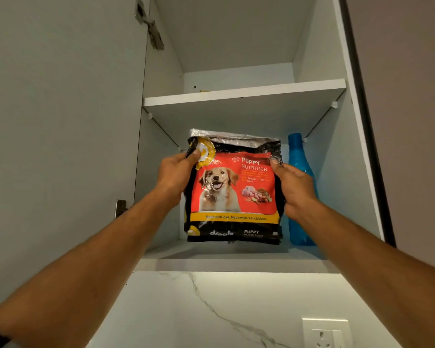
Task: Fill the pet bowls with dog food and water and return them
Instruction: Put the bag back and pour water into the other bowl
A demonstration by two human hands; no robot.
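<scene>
A red, black and yellow dog food bag (234, 192) with a puppy picture stands upright in an open wall cupboard, its base at or just above the lower shelf (231, 254). Its silver top edge is folded open. My left hand (176, 175) grips the bag's left side, thumb on the front near the top. My right hand (295, 188) grips the right side, thumb on the upper corner. A blue water bottle (300, 172) stands on the same shelf just right of the bag, partly behind my right hand. No pet bowls are in view.
The cupboard door (60, 121) is swung open on the left, with hinges at its edge. An upper shelf (244, 92) sits above the bag. Below the cupboard are a white marble wall (211, 310) and a wall socket (325, 334). A dark wall runs along the right.
</scene>
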